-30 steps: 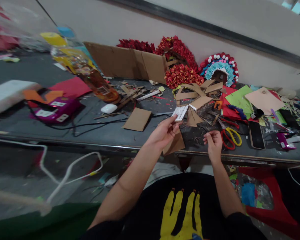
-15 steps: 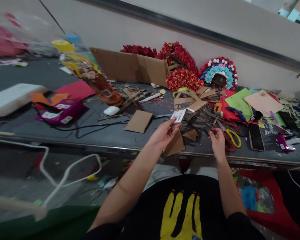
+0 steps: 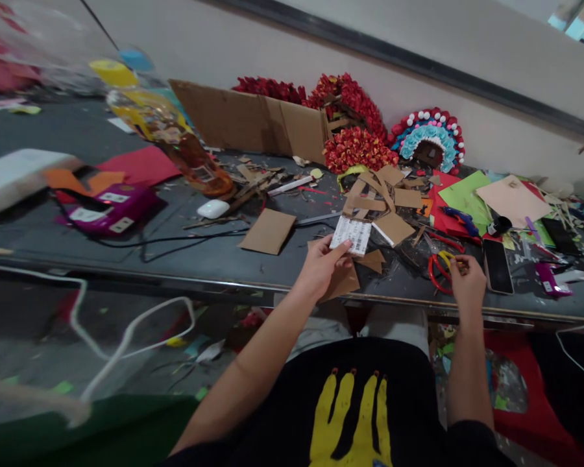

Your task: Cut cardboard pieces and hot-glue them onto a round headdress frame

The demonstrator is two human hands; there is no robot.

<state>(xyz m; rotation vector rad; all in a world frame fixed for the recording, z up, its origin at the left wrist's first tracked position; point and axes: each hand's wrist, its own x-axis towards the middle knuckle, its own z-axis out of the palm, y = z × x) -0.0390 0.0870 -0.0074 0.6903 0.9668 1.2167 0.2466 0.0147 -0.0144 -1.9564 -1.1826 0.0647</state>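
Left arm bare, reaching forward from near left to centre. Left hand (image 3: 321, 267): thumb on top, fingers pinched together. Right forearm straight out at right. Right hand (image 3: 467, 283): back up, fingers curled in.

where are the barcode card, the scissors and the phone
barcode card (image 3: 351, 235), head view, middle of its printed face
scissors (image 3: 437, 264), head view, handle
phone (image 3: 497, 266), head view, dark screen
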